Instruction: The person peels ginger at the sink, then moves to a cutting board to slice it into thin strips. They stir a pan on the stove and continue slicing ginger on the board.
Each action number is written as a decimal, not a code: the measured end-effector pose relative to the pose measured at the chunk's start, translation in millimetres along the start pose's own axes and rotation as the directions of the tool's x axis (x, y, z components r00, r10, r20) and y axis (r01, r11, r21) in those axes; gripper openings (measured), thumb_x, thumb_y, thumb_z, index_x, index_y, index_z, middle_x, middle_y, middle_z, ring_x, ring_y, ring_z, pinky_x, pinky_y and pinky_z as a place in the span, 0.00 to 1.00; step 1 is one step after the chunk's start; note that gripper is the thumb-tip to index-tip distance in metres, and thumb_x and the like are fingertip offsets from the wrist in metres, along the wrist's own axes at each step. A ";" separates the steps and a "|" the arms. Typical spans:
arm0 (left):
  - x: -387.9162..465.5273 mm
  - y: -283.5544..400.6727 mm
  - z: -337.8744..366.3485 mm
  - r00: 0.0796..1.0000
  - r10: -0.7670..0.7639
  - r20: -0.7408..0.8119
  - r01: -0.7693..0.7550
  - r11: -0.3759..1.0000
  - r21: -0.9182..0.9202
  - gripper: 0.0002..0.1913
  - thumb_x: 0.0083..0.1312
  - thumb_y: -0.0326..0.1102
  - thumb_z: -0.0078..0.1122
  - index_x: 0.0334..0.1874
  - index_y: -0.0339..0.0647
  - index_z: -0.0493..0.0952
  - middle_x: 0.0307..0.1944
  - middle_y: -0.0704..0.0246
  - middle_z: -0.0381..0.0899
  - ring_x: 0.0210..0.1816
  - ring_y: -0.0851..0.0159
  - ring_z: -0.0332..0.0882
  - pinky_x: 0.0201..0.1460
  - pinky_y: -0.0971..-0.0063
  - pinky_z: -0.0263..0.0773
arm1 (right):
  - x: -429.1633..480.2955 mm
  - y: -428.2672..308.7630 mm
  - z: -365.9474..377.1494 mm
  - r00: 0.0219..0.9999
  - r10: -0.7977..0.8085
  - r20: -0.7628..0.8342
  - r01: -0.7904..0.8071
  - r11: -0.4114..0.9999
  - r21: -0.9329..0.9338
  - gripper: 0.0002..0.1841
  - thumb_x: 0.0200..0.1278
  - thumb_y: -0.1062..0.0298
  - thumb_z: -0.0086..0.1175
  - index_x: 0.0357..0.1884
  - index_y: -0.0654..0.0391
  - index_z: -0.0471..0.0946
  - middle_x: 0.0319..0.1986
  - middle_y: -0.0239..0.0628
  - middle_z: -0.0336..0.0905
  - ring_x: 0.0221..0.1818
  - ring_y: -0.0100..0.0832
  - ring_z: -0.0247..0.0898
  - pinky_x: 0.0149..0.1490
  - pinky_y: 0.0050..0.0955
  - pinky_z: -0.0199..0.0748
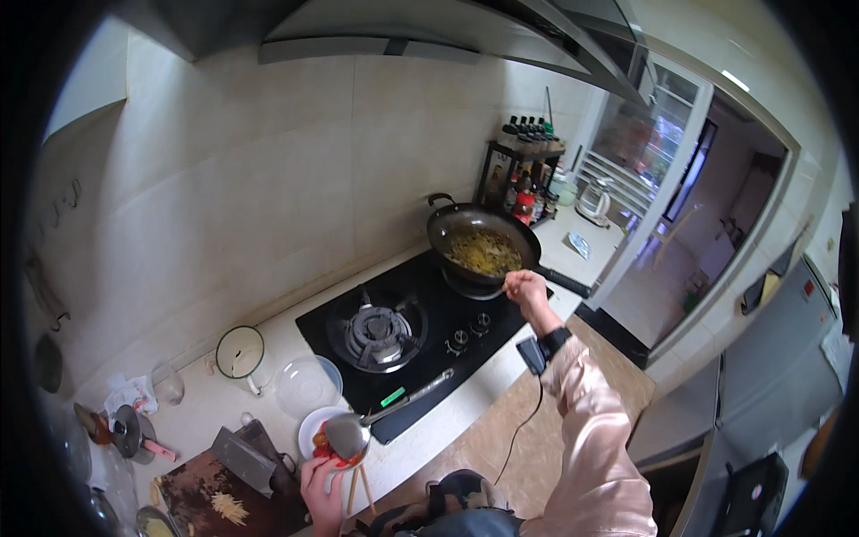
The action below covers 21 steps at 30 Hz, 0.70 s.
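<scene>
My right hand (527,290) is held closed at the near rim of a dark wok (470,218), beside its black long handle; whether anything is between the fingers cannot be told. Yellowish shredded food (484,252) lies in the wok, over the right burner. At the near counter edge my left hand (322,486) touches the rim of a white bowl (309,429) with cut red tomatoes. A metal wok spatula (347,435) rests across the bowl, its handle over the black hob (429,403). Wooden chopsticks (359,490) stick out below the bowl.
The left gas burner (378,335) stands bare. On the left are a cutting board (201,483) with shredded pale food, a cleaver (243,463), a clear plastic bowl (305,387) and an enamel mug (240,354). A spice rack (517,161) stands behind the wok; a range hood (376,33) hangs above.
</scene>
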<state>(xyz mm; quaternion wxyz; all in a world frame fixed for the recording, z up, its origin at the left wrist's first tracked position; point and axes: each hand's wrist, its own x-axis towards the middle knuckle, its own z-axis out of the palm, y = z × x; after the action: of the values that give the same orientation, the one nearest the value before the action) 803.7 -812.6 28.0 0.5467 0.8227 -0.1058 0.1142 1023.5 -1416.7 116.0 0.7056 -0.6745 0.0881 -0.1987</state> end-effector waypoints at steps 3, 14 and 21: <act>-9.1 4.0 21.4 0.985 -0.146 -0.089 0.137 0.985 -0.108 0.18 0.68 0.21 0.63 0.59 0.39 0.85 0.61 0.56 0.80 0.63 0.50 0.79 0.68 0.56 0.74 | 115.0 -3.1 -19.6 0.984 0.145 -0.103 -0.158 0.979 -0.131 0.12 0.76 0.67 0.56 0.48 0.66 0.82 0.36 0.37 0.85 0.37 0.35 0.81 0.41 0.36 0.78; -30.5 63.3 35.5 0.956 -0.044 -0.289 0.162 0.903 0.398 0.12 0.73 0.24 0.62 0.57 0.35 0.84 0.54 0.54 0.83 0.56 0.50 0.82 0.60 0.62 0.77 | 176.4 12.8 -53.2 0.955 -0.218 -0.203 0.029 0.746 -0.665 0.14 0.63 0.67 0.66 0.49 0.59 0.88 0.35 0.40 0.92 0.38 0.35 0.89 0.47 0.34 0.83; -37.5 68.2 50.1 0.943 -0.090 -0.320 0.227 0.877 0.424 0.13 0.73 0.26 0.64 0.59 0.36 0.84 0.54 0.55 0.83 0.54 0.51 0.82 0.59 0.62 0.77 | 122.2 -9.2 -36.4 0.928 -0.336 -0.164 0.236 0.867 -0.439 0.07 0.71 0.68 0.63 0.37 0.61 0.84 0.24 0.33 0.86 0.27 0.24 0.84 0.35 0.27 0.78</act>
<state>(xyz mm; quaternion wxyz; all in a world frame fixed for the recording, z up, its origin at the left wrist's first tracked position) 751.3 -882.9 57.5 0.3559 0.9077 0.0738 0.2098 1118.3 -1499.0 139.9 0.4947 -0.7847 0.1093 -0.3571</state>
